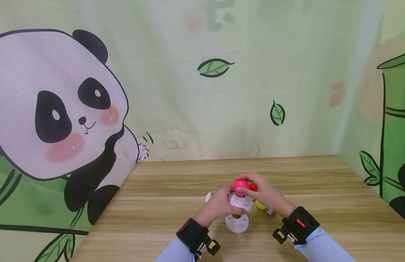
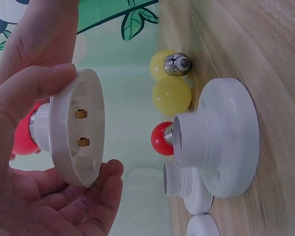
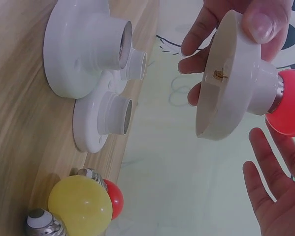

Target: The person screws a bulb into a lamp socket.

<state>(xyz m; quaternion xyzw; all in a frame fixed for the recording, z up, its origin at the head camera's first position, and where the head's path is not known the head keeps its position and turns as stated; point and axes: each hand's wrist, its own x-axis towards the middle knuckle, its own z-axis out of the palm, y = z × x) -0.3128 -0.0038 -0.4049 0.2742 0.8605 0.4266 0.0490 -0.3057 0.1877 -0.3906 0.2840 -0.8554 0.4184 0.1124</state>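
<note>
Fingers part-closed above the bench, short of its far edge: left hand grips a white socket by its rim, likely keeping its top free. Right hand pinches the pink bulb atop it, other fingers spread.

Wrist equipment; reference part: right wristband.
The right wristband is black, with a red label on its face. To its left, a silver fitting adjoins a black box-shaped camera marked yellow. Below it: light blue right sleeve. Farther left: matching left wristband, left camera, light blue left sleeve.
</note>
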